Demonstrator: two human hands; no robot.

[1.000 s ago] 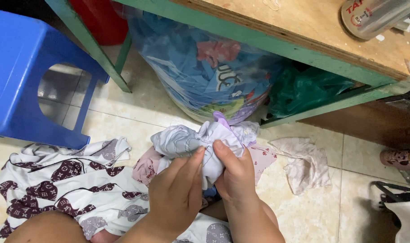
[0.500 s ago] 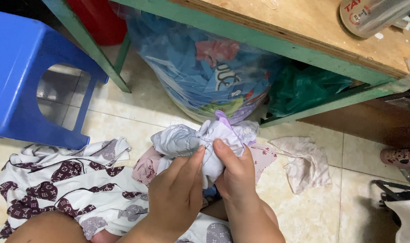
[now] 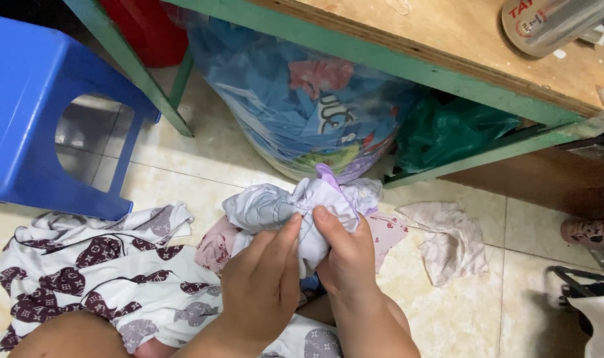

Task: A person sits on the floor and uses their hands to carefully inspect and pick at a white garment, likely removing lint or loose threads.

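Patterned cloth (image 3: 83, 278) covers my lap so both my hands, left hand (image 3: 262, 292) and right hand (image 3: 345, 255), close tightly around a crumpled pale fabric bundle (image 3: 295, 205) above the tiled floor (image 3: 461, 311), before the clear scrap bag (image 3: 295, 106).

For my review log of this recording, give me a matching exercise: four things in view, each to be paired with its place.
Things:
1. Blue stool
2. Clear bag of fabric scraps
3. Bundle of white cloth
4. Metal can

Places:
A. On its side on the wooden tabletop
B. Held between the left hand and right hand
C. On the floor tiles at far left
D. Under the green-framed table

Pairs: 1-C, 2-D, 3-B, 4-A
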